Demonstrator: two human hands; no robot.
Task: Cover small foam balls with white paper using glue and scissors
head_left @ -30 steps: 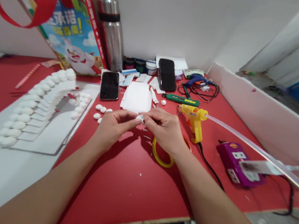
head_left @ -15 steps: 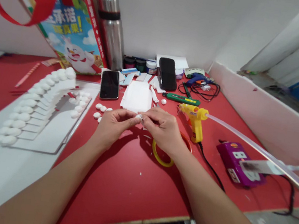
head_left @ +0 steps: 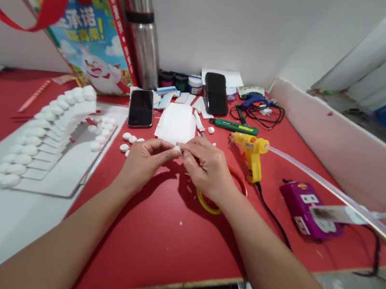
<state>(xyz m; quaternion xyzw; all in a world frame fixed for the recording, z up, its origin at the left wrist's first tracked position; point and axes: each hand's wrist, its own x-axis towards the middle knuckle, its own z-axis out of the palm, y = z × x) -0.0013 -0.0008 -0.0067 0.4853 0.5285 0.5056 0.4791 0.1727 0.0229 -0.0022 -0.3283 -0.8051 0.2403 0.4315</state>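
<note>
My left hand [head_left: 145, 159] is closed in a pinch, with a small white piece [head_left: 176, 148] at the tips of its thumb and forefinger. Close against that piece, my right hand [head_left: 207, 166] has its thumb and fingers drawn together; what they grip is too small to make out. Several white rounded pieces [head_left: 124, 148] lie just left of my left hand. Under my right wrist sits a yellow and red ring-shaped thing [head_left: 208, 207], partly covered. Farther left stands a white stepped model [head_left: 42, 159] edged with rows of white rounded pieces.
A yellow glue gun [head_left: 254, 156] with a long clear stick lies right, near a purple power strip [head_left: 309, 209]. Behind my hands are white sheets [head_left: 177, 122], a green cutter [head_left: 236, 127] and two phones [head_left: 142, 108]. A steel flask [head_left: 145, 44] and printed bag [head_left: 98, 51] stand at the back left.
My right fingertips have shifted slightly at the white piece, and my right hand sits a little lower. The rest of the table looks the same apart from a slight camera shift.
</note>
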